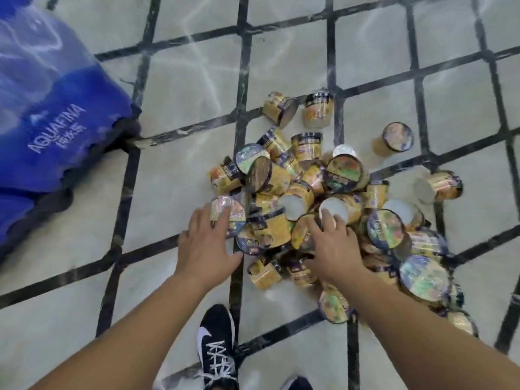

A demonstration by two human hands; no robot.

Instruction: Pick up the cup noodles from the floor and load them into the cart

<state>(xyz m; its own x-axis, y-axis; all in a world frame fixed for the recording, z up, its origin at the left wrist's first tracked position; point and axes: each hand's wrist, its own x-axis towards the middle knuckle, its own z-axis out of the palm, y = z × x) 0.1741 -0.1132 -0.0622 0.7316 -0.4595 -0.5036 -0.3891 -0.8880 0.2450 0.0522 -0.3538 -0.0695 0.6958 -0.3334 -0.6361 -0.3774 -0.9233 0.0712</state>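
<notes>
A heap of yellow cup noodles (309,192) with dark lids lies on the tiled floor, cups tipped in all directions. My left hand (205,243) reaches the heap's left edge, fingers spread over one cup's lid (236,212). My right hand (334,246) rests on the heap's middle, fingers touching a cup that shows its white bottom (337,211). Neither hand has closed round a cup. A few single cups (398,137) lie apart at the far side. No cart is in view.
A blue shrink-wrapped pack of water bottles (53,122) stands on the floor at the left. My black shoe with white laces (218,350) is planted just below the heap. The floor (185,88) is pale tile with dark grid lines.
</notes>
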